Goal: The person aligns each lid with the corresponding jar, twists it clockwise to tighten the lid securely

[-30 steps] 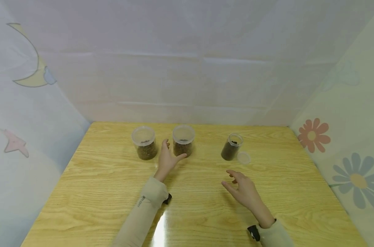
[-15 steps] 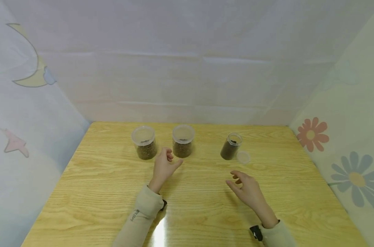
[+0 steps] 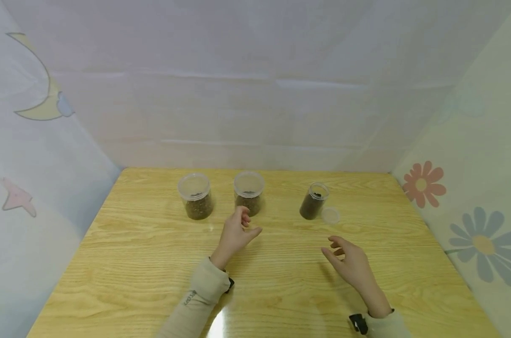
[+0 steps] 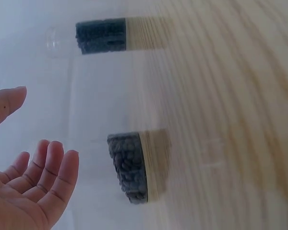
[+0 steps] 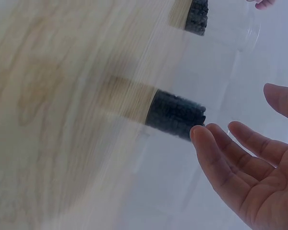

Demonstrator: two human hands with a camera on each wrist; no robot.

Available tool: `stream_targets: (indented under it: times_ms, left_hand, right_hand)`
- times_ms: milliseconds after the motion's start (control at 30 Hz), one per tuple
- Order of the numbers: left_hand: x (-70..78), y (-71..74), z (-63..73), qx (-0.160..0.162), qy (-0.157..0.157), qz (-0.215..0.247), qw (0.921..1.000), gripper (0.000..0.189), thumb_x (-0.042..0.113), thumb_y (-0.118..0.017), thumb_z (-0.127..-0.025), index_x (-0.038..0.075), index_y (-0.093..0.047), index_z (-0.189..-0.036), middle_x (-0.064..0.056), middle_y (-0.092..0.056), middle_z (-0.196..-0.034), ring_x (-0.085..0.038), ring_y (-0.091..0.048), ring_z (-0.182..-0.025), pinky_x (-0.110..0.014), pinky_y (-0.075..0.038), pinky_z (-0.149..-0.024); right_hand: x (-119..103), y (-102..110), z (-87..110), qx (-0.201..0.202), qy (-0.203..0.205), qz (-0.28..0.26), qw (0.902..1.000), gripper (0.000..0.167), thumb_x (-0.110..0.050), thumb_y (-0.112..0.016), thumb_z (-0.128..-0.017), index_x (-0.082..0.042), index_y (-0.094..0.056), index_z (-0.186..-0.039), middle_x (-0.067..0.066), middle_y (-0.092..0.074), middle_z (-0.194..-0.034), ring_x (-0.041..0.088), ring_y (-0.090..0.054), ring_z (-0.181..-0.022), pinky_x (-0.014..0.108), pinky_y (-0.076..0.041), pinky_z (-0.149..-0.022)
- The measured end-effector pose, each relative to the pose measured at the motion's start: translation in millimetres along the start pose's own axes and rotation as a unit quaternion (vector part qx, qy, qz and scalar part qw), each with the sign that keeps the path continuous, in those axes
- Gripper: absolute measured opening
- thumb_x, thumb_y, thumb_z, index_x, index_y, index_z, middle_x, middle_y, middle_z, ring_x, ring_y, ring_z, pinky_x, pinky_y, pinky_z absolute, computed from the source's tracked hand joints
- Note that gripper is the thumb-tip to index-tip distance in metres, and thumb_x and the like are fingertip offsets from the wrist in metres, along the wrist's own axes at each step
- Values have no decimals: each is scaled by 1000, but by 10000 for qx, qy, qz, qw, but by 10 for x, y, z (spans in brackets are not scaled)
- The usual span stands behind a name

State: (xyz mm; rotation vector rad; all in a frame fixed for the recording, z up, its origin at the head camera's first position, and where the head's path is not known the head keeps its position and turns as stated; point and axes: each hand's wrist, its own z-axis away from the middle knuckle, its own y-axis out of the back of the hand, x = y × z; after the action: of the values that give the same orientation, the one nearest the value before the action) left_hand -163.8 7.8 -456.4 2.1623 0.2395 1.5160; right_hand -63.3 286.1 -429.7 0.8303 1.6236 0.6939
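My left hand (image 3: 235,233) hovers just in front of the middle wide clear jar (image 3: 249,188), fingers relaxed and holding nothing. That jar is partly filled with dark bean-like pieces (image 4: 128,167). A matching wide jar (image 3: 198,206) stands to its left, also partly filled. Farther right is a narrower clear jar (image 3: 311,205) with dark contents (image 5: 175,114), its mouth uncovered. A small translucent round lid (image 3: 331,215) lies beside it on the table. My right hand (image 3: 351,265) is nearer me than the narrow jar, apart from it, with loosely bent fingers and nothing in them.
The jars stand toward the back of a wood-grain table (image 3: 154,281). Pale fabric walls (image 3: 255,108) enclose its back and both sides. A glare spot shows near the front edge.
My left hand has drawn back from between the two wide jars, then shifted right in front of the middle one. The right hand has moved slightly right and toward me. The jars stay put.
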Motion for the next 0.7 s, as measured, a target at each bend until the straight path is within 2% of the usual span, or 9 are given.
stream_targets:
  times_ms: [133,333,567,700]
  left_hand:
    - [16,-57,-3,-160,-81,-39,9998,46,14,-74,-76,1,-46,-110,-17,-55,-91,-19,-51,-76,-24,-46,-60]
    - [37,-126,-24,-280,-163,-76,9994,49,14,-75,-75,-1,-46,-112,-16,-55,-91,-20,-53,-77,-23,-46,-61]
    - [44,-242,-130,-979,24,-140,9951,58,23,-74,-77,1,-44,-121,-15,-55,-103,-20,-53,-86,-28,-48,-70]
    - [49,-347,-223,-1238,8,-308,9918,63,27,-74,-77,2,-43,-126,-13,-56,-108,-22,-55,-91,-31,-48,-74]
  right_hand:
    - [18,28,20,-17,-161,2,9999,36,-18,-66,-85,6,-59,-110,19,-64,-92,28,-64,-73,35,-52,-55]
    - [49,29,33,-25,-175,18,9998,36,-19,-65,-85,7,-58,-110,17,-64,-90,28,-64,-71,35,-52,-54]
    - [69,22,37,2,-123,5,9999,36,-17,-66,-84,8,-58,-109,18,-64,-89,28,-64,-70,35,-52,-54]
    - [86,21,49,-25,-126,-45,9999,37,-18,-65,-85,8,-58,-110,17,-64,-89,28,-64,-70,36,-52,-54]
